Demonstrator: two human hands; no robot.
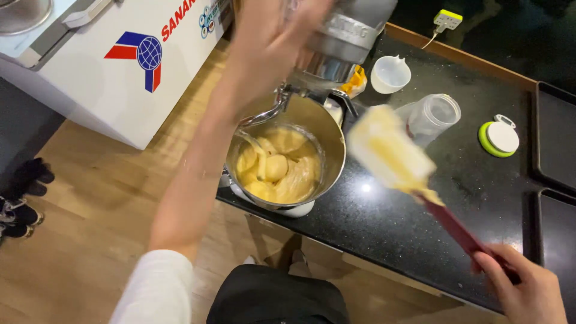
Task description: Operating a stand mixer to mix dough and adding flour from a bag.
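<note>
A steel mixing bowl (327, 129) sits on a stand mixer's base at the counter's left edge, holding pale yellow batter (279, 168) with a beater sunk in it. My left hand (270, 36) reaches up over the bowl and rests on the grey mixer head (348, 30); the hand is blurred. My right hand (528, 288) at the lower right grips the red handle of a spatula (390, 150). Its pale blade, coated in batter, hangs above the counter just right of the bowl.
The black speckled counter (390, 222) also carries a small white cup (390, 74), an open clear jar (435, 117) lying tilted, and its green-rimmed white lid (499, 138). Dark trays (558, 138) lie at the right. A white chest freezer (114, 66) stands on the wooden floor to the left.
</note>
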